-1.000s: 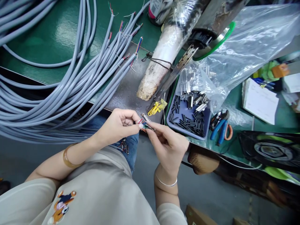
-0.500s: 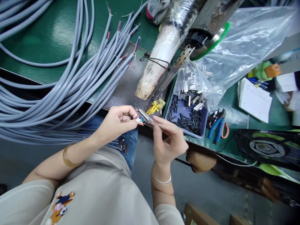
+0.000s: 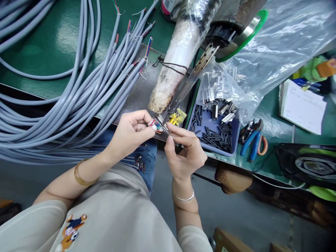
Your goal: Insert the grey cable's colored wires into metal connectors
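My left hand (image 3: 135,131) is closed in a pinch around a bundle of thin coloured wires (image 3: 156,128) beside a metal multi-pin connector (image 3: 160,119). The connector's row of pins faces the wires. From the other side, my right hand (image 3: 186,148) has thumb and forefinger closed at the connector's lower end; the exact contact is small and partly hidden. Just above the connector is the lower end of a soldering iron (image 3: 193,75) with a slotted metal barrel. A yellow clip-like piece (image 3: 176,117) lies behind my right fingertips.
Many grey cables (image 3: 86,84) with stripped ends spread over the left. A white pipe (image 3: 169,73) hangs down at the middle. To the right stand a blue tray (image 3: 236,140) with black sleeves and connectors, a plastic bag (image 3: 283,45), cutters (image 3: 250,141), and a notepad (image 3: 301,106).
The connector has tilted and moved slightly up, to the soldering iron's lower end. My right thumb and forefinger have come closer to it. The view has shifted a little.
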The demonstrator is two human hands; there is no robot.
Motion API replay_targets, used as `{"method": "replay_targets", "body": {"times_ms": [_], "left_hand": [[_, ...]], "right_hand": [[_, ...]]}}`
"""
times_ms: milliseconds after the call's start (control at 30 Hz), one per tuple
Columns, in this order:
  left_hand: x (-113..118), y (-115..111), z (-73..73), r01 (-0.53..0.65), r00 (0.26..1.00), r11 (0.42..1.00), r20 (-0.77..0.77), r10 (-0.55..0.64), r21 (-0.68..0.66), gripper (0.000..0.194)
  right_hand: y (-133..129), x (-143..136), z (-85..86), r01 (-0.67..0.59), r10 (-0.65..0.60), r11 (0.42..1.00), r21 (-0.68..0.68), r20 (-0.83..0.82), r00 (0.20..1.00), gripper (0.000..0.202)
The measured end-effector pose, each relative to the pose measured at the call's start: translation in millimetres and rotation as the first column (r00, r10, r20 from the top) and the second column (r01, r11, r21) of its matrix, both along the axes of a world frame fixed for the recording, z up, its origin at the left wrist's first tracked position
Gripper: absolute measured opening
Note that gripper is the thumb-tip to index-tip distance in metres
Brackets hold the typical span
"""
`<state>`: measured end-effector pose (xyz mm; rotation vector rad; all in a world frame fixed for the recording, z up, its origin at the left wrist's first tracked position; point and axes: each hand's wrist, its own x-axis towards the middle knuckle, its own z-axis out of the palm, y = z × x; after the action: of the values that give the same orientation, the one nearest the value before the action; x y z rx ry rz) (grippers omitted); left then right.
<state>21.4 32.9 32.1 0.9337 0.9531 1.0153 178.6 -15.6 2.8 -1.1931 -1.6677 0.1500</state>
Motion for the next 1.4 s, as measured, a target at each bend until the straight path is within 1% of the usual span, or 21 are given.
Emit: {"method": "replay_targets", "body": {"times_ms": [200,333,433,500,600,700,833,933,1100,1300,1400], "left_hand": [[0.8,0.8,2.1,-0.01,1.0,1.0,-0.008,0.01,0.019,0.016],[-1.4,-0.1,1.3,0.009,1.0,1.0,0.006,-0.01,0.02,0.016],[-4.2,-0.3,-1.8,0.039,0.999,0.999,0.01,-0.039,-0.009,0.017],[-5.7,-0.3,-3.6,0.061,0.998,0.997,0.011,-0.061,-0.038,0.017],[-6.1,-0.4,-3.7,0.084,0.996,0.993,0.035,-0.082,-0.084,0.017],[-3.8,-0.7,-0.9,0.06,0.996,0.993,0.07,-0.054,-0.097,0.019],[0.2,-0.9,2.9,0.003,0.997,0.997,0.072,0.002,-0.072,0.023],[1.2,-0.4,3.0,-0.009,0.999,0.998,0.053,0.013,-0.067,0.026],[1.3,1.0,1.9,-0.011,1.0,0.998,0.019,0.012,-0.063,0.025],[1.4,1.2,6.4,-0.043,0.999,0.998,-0.002,0.043,-0.038,0.025],[-0.5,1.5,5.4,-0.016,1.0,0.998,0.001,0.016,-0.053,0.024]], "right_hand": [[3.1,-1.9,5.1,-0.002,0.003,0.999,0.038,-0.011,1.0,0.021],[2.2,-1.8,9.8,0.036,-0.043,0.997,0.075,0.089,0.995,0.02],[0.1,-0.8,7.1,0.025,-0.049,0.991,0.13,0.187,0.981,0.016],[-1.2,-0.2,3.8,0.02,-0.053,0.988,0.154,0.216,0.975,0.016],[-1.8,0.1,1.1,0.032,-0.046,0.995,0.096,0.141,0.989,0.018],[-1.1,-0.2,2.7,0.029,-0.032,0.999,0.032,0.079,0.996,0.02],[0.7,-1.0,6.1,0.039,-0.052,0.995,0.094,0.137,0.989,0.02],[2.6,-1.0,5.7,0.035,-0.055,0.992,0.123,0.163,0.985,0.02],[5.5,-0.5,3.7,0.043,-0.064,0.992,0.121,0.175,0.982,0.018],[4.3,-2.9,10.1,0.049,-0.071,0.992,0.112,0.193,0.979,0.021],[2.6,-3.3,8.8,0.049,-0.081,0.989,0.142,0.23,0.97,0.019]]}}
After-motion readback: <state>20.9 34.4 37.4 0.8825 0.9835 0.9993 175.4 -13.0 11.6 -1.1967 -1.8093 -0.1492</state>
